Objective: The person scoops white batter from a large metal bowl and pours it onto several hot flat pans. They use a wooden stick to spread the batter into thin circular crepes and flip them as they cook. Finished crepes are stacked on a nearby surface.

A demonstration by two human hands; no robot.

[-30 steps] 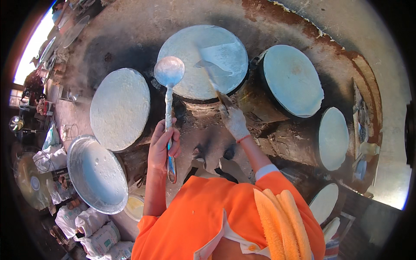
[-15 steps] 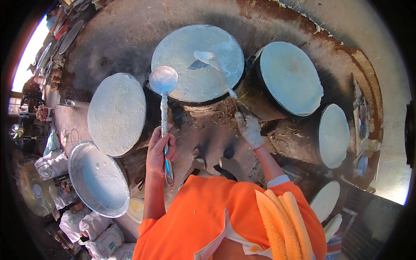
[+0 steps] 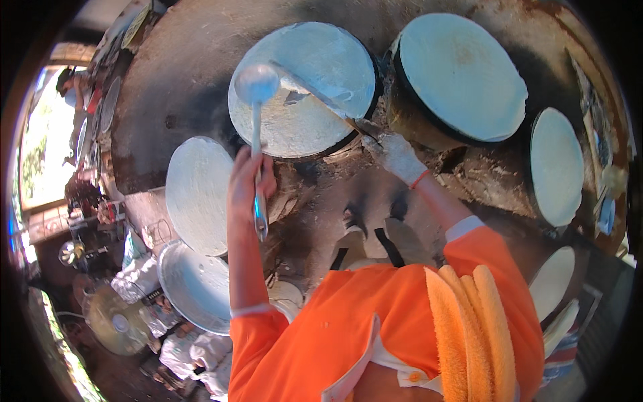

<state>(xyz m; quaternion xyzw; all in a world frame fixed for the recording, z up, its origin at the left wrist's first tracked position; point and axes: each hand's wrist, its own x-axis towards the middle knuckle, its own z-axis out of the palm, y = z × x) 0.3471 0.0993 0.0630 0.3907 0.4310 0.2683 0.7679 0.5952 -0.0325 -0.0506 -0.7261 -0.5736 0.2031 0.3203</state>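
My bare left hand (image 3: 251,179) is closed around the handle of a metal ladle (image 3: 257,84). The ladle's round bowl is raised over the left part of a large round griddle (image 3: 268,130) coated with pale batter. A white glove covers my right hand (image 3: 396,158), which grips a long, flat spatula (image 3: 313,91) near the griddle's right front edge. Its thin blade reaches over the pale layer toward the ladle bowl; whether it touches the surface I cannot tell. A darker patch shows in the layer beside the blade.
More coated round griddles stand around me: one at left (image 3: 199,194), one at back right (image 3: 462,77) and one farther right (image 3: 557,167). A wide metal basin (image 3: 194,281) sits at lower left, near white sacks (image 3: 197,358) and a fan (image 3: 119,323).
The whole view has shifted, with griddles at right showing larger. My right hand has turned the spatula, whose blade now appears thin and reaches farther left. The ladle remains raised in my left hand.
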